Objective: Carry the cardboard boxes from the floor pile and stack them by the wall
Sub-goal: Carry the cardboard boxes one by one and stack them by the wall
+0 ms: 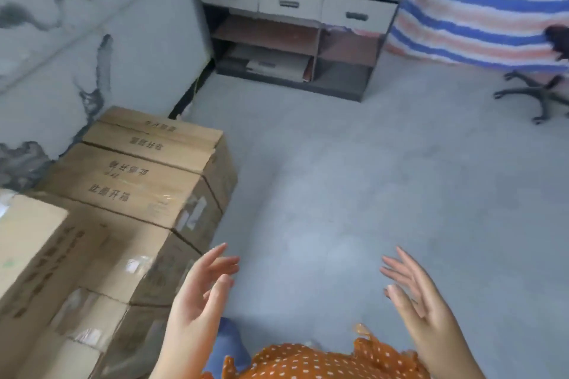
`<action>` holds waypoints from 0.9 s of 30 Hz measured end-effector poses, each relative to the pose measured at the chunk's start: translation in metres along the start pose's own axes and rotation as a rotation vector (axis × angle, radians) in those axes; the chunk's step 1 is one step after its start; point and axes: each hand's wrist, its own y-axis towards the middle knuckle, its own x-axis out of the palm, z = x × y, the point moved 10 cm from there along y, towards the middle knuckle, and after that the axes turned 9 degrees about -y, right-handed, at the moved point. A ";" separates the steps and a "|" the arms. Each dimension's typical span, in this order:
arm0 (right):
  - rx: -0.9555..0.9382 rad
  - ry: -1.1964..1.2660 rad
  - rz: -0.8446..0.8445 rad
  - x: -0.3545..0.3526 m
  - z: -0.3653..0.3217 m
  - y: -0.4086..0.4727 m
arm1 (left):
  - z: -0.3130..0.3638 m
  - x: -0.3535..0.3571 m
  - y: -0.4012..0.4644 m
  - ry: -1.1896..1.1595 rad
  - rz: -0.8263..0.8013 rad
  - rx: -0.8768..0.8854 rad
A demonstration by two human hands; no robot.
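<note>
Empty-handed beside the stacked cardboard boxes [129, 181] along the wall [92, 49].
Both the left hand [197, 295] and the right hand [421, 298] hold nothing, fingers [215, 255] spread and loosely bent, palms facing inward, probably readied for another box; the floor pile itself lies out of view.

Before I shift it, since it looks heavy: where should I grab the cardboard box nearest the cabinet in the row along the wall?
Probably by its two short ends, one hand on each, coming from the open floor side. The far box is long and narrow, with one long side against the wall and another box tight against its near side. Both hands, left and right, are free.
</note>
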 end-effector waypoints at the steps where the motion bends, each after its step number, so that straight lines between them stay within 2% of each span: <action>1: 0.019 0.003 0.064 -0.029 0.011 -0.009 | 0.005 0.032 0.003 0.009 -0.078 0.008; 5: 0.124 0.058 0.317 -0.119 0.054 -0.052 | 0.026 0.155 0.013 0.067 -0.390 0.055; 10: 0.290 0.105 0.617 -0.187 0.107 -0.101 | 0.028 0.291 0.005 0.169 -0.718 0.056; 18: 0.480 0.172 0.990 -0.293 0.175 -0.123 | 0.010 0.513 -0.020 0.175 -1.054 0.024; 27: 0.528 0.213 1.300 -0.457 0.189 -0.101 | 0.030 0.765 -0.064 0.189 -1.418 0.034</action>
